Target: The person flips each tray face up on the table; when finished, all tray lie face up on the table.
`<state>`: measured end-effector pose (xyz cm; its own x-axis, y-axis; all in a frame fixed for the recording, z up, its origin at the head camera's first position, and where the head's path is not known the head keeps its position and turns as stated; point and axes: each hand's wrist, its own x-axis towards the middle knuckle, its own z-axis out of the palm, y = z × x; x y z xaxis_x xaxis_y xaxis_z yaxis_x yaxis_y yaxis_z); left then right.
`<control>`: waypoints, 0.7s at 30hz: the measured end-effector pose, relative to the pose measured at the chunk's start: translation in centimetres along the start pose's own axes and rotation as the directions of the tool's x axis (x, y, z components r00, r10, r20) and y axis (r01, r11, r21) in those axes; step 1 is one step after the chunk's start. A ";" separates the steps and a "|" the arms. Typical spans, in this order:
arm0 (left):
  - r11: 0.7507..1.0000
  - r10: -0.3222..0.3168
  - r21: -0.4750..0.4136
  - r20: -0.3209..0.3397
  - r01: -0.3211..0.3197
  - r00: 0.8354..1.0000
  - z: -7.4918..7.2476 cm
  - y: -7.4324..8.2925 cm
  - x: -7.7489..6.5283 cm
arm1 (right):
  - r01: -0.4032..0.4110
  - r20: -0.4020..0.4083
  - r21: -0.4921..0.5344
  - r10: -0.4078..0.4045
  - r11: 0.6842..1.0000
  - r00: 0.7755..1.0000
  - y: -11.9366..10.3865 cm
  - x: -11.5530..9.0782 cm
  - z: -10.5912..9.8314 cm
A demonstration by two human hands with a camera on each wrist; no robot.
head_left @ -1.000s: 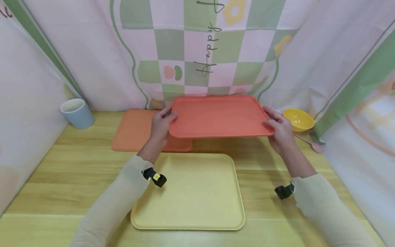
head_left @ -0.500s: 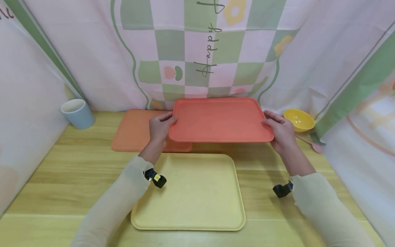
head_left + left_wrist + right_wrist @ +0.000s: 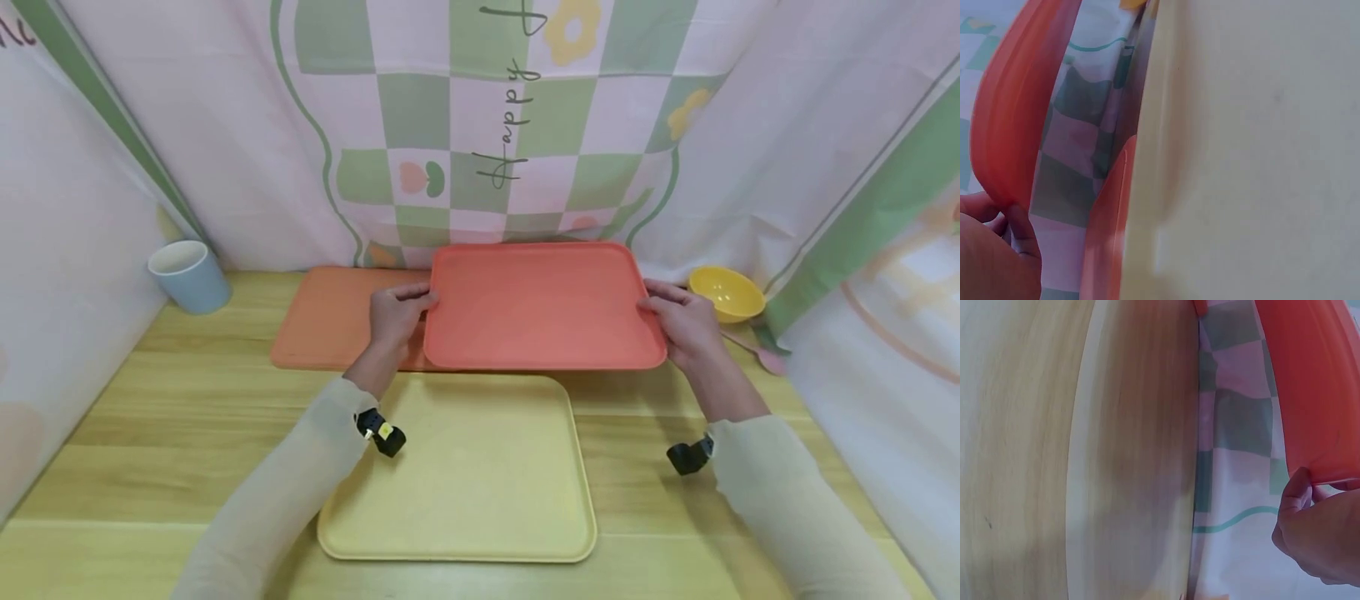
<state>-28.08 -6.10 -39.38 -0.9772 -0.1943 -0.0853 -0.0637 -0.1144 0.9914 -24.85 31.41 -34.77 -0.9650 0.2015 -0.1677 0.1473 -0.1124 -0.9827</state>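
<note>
Support red tray (image 3: 543, 307) evenly, clamped at opposite short edges by left hand (image 3: 395, 318) and right hand (image 3: 687, 322); keep both ends level, clear of orange tray (image 3: 330, 321).

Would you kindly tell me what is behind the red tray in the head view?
An orange tray shows left of the red tray, a checkered curtain above. The orange tray's right end is covered in this view; anything else is hidden.

Long, plain cream sleeves (image 3: 281, 487) end in uneven cuffs (image 3: 741, 435); a small black camera (image 3: 684, 459) projects from each, the left one bearing a yellow label (image 3: 386, 430).
</note>
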 end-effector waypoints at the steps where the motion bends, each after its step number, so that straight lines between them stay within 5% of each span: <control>1: 1.000 -0.004 -0.002 0.003 0.004 1.000 0.1 -0.1 0.0 | 0.002 0.006 0.003 -0.002 1.000 1.000 0.0 0.1 -0.1; 21: 0.998 -0.045 0.050 0.056 0.043 0.997 1.4 -1.1 1.1 | -0.018 0.070 -0.093 0.025 0.996 0.997 0.6 2.4 -1.7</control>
<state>-29.39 -4.84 -40.45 -0.9831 -0.1343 -0.1244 -0.1153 -0.0741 0.9906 -26.73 33.43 -35.93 -0.9740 0.1295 -0.1861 0.1844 -0.0252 -0.9825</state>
